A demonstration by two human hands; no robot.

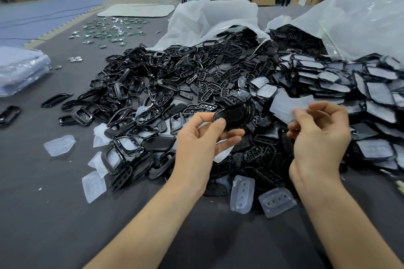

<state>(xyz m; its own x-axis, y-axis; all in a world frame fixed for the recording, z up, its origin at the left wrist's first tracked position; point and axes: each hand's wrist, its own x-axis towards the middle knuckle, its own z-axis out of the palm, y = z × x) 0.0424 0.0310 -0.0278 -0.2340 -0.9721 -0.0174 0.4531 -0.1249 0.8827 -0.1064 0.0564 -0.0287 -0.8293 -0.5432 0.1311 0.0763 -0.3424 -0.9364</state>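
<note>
My left hand (pixel 202 137) grips a glossy black oval shell (pixel 235 113) between thumb and fingers, held above the pile. My right hand (pixel 321 135) pinches a translucent, whitish rubber pad (pixel 286 106) by its lower right edge, just right of the shell. The pad and the shell do not touch. Below both hands spreads a large heap of black plastic frames and button grids (pixel 175 85) on a dark grey cloth (pixel 65 214).
Loose translucent pads (pixel 242 194) lie near the front edge and at the left (pixel 59 145). Stacked black parts with pads (pixel 349 85) fill the right side. Two clear plastic bags (pixel 209 19) spill parts at the back. Small metal discs (pixel 109 30) lie far left.
</note>
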